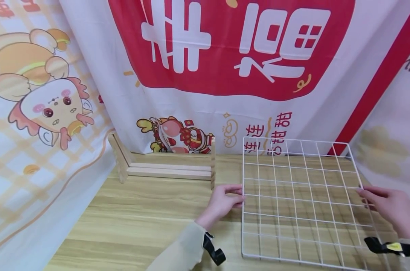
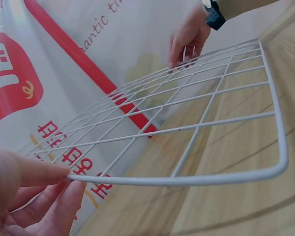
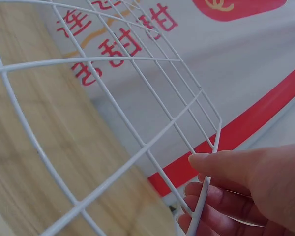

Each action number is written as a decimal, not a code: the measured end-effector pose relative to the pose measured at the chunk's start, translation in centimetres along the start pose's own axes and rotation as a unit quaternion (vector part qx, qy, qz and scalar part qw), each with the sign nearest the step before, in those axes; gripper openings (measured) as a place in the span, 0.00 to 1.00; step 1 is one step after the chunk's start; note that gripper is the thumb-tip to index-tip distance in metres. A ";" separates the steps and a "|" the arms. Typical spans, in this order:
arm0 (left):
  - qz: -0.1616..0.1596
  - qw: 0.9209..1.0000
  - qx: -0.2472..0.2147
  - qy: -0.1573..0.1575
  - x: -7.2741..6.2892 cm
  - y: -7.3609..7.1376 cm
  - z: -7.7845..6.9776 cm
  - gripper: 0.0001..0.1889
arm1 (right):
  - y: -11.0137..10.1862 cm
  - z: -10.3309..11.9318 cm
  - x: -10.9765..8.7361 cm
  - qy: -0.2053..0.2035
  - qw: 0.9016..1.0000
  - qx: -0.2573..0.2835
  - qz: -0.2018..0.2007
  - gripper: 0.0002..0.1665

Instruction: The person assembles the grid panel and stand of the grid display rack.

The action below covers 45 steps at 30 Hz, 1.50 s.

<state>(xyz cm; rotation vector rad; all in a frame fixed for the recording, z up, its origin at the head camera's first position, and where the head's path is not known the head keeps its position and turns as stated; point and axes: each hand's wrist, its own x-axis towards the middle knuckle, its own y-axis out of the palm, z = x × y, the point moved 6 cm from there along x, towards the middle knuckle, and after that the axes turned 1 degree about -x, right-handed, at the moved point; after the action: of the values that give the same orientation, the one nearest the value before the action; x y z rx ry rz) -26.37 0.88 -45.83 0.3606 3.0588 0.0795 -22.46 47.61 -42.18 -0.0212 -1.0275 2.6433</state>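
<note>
A white wire grid panel point(image 1: 295, 185) is held up over the wooden table by both hands, one at each side edge. My left hand point(image 1: 223, 203) pinches the left rim; in the left wrist view its thumb and fingers point(image 2: 49, 173) meet on the outer wire. On the opposite rim my right hand point(image 1: 389, 207) grips the wire, and the right wrist view shows the thumb above and fingers point(image 3: 226, 201) curled beneath. Shadows of the grid fall on the tabletop below it. The panel's near right corner runs to the bottom of the head view.
A wooden stand point(image 1: 171, 172) with two upright ends and a crossbar sits at the back left of the table point(image 1: 123, 222). Printed cloth point(image 1: 225, 105) hangs behind the table and along both sides. Each wrist wears a black strap point(image 1: 213, 250).
</note>
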 end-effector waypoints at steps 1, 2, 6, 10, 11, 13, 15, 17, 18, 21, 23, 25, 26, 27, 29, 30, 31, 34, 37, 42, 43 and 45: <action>-0.002 1.000 -0.003 0.001 0.1 -0.1 -0.1 0.21 | -0.1 0.1 0.0 0.002 1.000 0.009 -0.003 0.35; -0.004 1.000 -0.003 0.003 0.1 -0.1 -0.3 0.21 | -0.2 0.3 0.0 0.006 1.000 0.015 -0.005 0.36; -0.009 1.000 -0.014 0.001 0.3 -0.2 -0.6 0.20 | -0.9 0.8 0.0 0.017 0.997 0.071 -0.026 0.25; -0.012 1.000 -0.021 0.014 0.4 -0.1 -1.2 0.17 | -1.3 1.4 -0.1 0.004 0.986 0.160 -0.045 0.11; -0.013 1.000 -0.023 0.017 0.5 -0.1 -1.3 0.16 | -1.4 1.5 -0.1 0.004 0.983 0.177 -0.049 0.15; -0.015 0.999 -0.021 0.024 0.5 -0.1 -1.5 0.14 | -1.5 1.6 -0.2 0.011 0.981 0.185 -0.059 0.15; -0.017 0.999 -0.023 0.026 0.6 0.0 -1.7 0.13 | -1.6 1.5 -0.2 0.025 0.981 0.179 -0.069 0.13; -0.019 0.999 -0.022 0.028 0.6 0.0 -1.8 0.12 | -1.7 1.5 -0.1 0.041 0.984 0.156 -0.079 0.09; -0.019 0.999 -0.022 0.029 0.6 0.0 -1.9 0.12 | -1.7 1.4 -0.1 0.048 0.985 0.142 -0.083 0.06; -0.021 0.999 -0.018 0.031 0.6 0.0 -2.0 0.13 | -1.9 1.4 -0.1 0.067 0.988 0.106 -0.092 0.20; -0.023 0.999 -0.015 0.036 0.6 0.0 -2.1 0.13 | -1.9 1.5 -0.1 0.081 0.989 0.084 -0.095 0.30; -0.027 0.999 -0.012 0.041 0.5 0.0 -2.4 0.13 | -2.1 1.6 -0.2 0.095 0.987 0.083 -0.095 0.32; -0.029 0.998 -0.012 0.046 0.5 0.0 -2.6 0.13 | -2.1 1.7 -0.2 0.101 0.986 0.091 -0.096 0.27; -0.029 0.998 -0.012 0.052 0.5 0.0 -2.8 0.13 | -2.2 1.8 -0.2 0.102 0.984 0.106 -0.097 0.23; -0.032 0.997 -0.009 0.066 0.3 -0.1 -3.3 0.12 | -2.3 2.0 -0.3 0.101 0.980 0.140 -0.100 0.11; -0.033 0.997 -0.010 0.073 0.3 -0.1 -3.6 0.12 | -2.4 2.2 -0.4 0.098 0.977 0.158 -0.103 0.05; -0.033 0.996 -0.009 0.079 0.2 -0.1 -3.9 0.12 | -2.4 2.4 -0.4 0.093 0.974 0.175 -0.105 0.02; -0.034 0.995 -0.017 0.097 -0.1 -0.3 -4.6 0.12 | -2.5 3.1 -0.6 0.076 0.971 0.197 -0.110 0.05; -0.035 0.993 -0.021 0.110 -0.4 -0.4 -5.1 0.12 | -2.7 3.7 -0.8 0.059 0.968 0.211 -0.121 0.08; -0.032 0.990 -0.009 0.140 -0.7 -0.5 -5.9 0.12 | -3.2 4.8 -1.0 0.026 0.959 0.245 -0.140 0.11; -0.031 0.989 -0.005 0.145 -0.8 -0.5 -6.1 0.12 | -3.3 5.0 -1.1 0.016 0.953 0.268 -0.140 0.11; -0.028 0.987 0.003 0.157 -0.9 -0.6 -6.4 0.12 | -3.5 5.4 -1.2 -0.006 0.939 0.313 -0.139 0.13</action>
<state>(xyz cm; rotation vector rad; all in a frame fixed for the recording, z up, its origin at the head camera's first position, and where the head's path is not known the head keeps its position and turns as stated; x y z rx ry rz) -26.03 -0.21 -39.49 0.2847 3.3783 0.1382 -21.00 46.18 -35.98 0.2585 -0.1342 2.5765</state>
